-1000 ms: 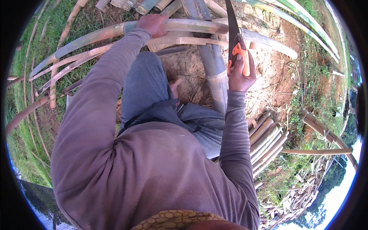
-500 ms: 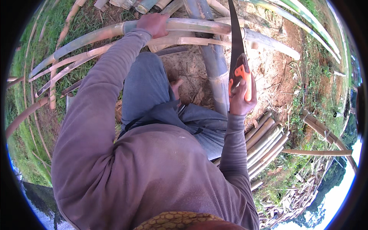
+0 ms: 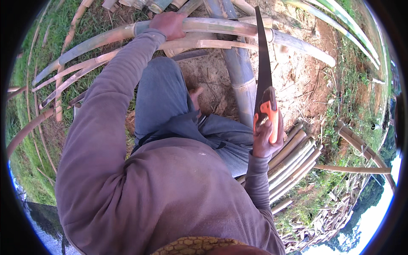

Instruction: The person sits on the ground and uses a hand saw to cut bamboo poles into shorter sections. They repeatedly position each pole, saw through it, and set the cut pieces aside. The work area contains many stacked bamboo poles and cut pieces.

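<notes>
My left hand (image 3: 168, 26) is closed round a long bamboo pole (image 3: 216, 26) that lies crosswise in front of me. In my right hand (image 3: 267, 138) is a handsaw (image 3: 264, 63), gripped by its orange and dark handle. Its dark blade points away from me and crosses the pole to the right of my left hand. Beneath the pole lies a thick grey bamboo log (image 3: 241, 80), running away from me. A thinner split bamboo strip (image 3: 212, 43) lies just on the near side of the pole.
Several cut bamboo lengths (image 3: 293, 159) are stacked by my right side. More cut ends (image 3: 159, 5) lie at the far edge. Green bamboo poles (image 3: 340, 25) are at the far right, and a heap of bamboo scraps (image 3: 323, 225) at the lower right. My bent legs (image 3: 163, 97) are close to the log.
My right hand has drawn the saw back toward me, so more of the blade's tip shows. My left hand stays on the pole, with only a slight shift.
</notes>
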